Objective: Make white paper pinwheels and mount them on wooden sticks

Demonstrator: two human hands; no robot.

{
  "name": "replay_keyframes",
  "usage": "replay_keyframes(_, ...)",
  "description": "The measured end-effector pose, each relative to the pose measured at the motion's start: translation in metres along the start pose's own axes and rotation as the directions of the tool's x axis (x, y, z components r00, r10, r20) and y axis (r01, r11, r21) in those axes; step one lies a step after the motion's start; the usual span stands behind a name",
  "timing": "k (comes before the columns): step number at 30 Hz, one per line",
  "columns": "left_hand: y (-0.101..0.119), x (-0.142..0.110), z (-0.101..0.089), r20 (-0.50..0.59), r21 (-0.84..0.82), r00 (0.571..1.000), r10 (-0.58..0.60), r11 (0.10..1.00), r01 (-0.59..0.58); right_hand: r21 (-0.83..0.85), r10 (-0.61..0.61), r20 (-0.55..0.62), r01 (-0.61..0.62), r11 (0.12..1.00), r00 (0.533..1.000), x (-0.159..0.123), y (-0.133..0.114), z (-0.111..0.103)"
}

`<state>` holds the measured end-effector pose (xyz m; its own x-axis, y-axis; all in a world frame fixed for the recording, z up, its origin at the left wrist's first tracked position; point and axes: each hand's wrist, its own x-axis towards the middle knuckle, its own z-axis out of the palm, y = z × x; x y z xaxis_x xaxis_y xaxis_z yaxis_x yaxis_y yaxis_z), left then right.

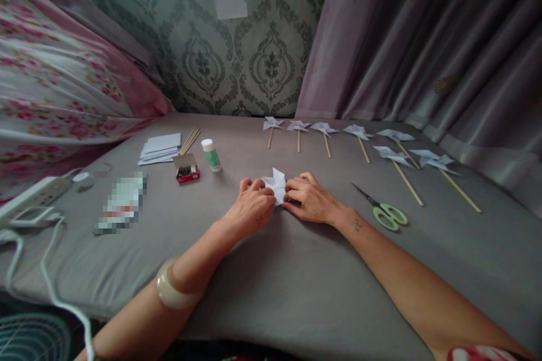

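Observation:
A white paper pinwheel (278, 180) without a visible stick lies between my two hands at the middle of the grey cloth surface. On its left side, my left hand (254, 203) has its fingers curled onto the paper. From the right, my right hand (311, 197) pinches the opposite edge between thumb and fingers. My fingers hide parts of the paper's edges. To the right of my right hand rest scissors (387, 215) with green handles. A glue bottle (211, 155) with a white cap stands beyond my left hand, beside a small open red box (187, 172) of dark small pieces.
Several finished pinwheels on sticks (326, 131) lie along the back and right. At the back left are a stack of white paper (160, 148) and wooden sticks (190, 140). A power strip (34, 197) with white cables and a blurred packet (122, 203) lie at left.

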<state>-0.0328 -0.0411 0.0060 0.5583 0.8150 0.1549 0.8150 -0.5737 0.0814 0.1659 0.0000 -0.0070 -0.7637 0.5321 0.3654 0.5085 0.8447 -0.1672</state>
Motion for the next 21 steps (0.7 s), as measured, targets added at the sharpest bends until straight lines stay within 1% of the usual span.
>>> replay_keyframes(3,0.0,-0.001,0.0,0.005,-0.021,1.0,-0.004,1.0,0.004,0.118,0.073,-0.038,-0.068,0.991,0.997,0.001,0.002,0.004)
replay_keyframes(6,0.0,-0.001,0.001,-0.002,-0.044,1.0,-0.004,0.999,0.004,0.227,0.169,-0.067,-0.15,0.962,0.983,0.003,0.005,0.008)
replay_keyframes(12,0.001,-0.003,-0.001,0.003,-0.058,1.0,0.0,0.998,0.0,0.421,0.311,-0.037,-0.267,0.867,0.95,0.004,0.01,0.014)
replay_keyframes(17,0.005,-0.003,-0.005,0.048,-0.025,0.999,0.002,1.0,-0.001,0.456,0.386,0.017,-0.351,0.817,0.922,0.006,0.009,0.017)
replay_keyframes(21,0.006,-0.003,-0.003,0.05,0.006,0.999,0.005,1.0,-0.005,0.44,0.436,0.014,-0.397,0.806,0.9,0.007,0.011,0.022)
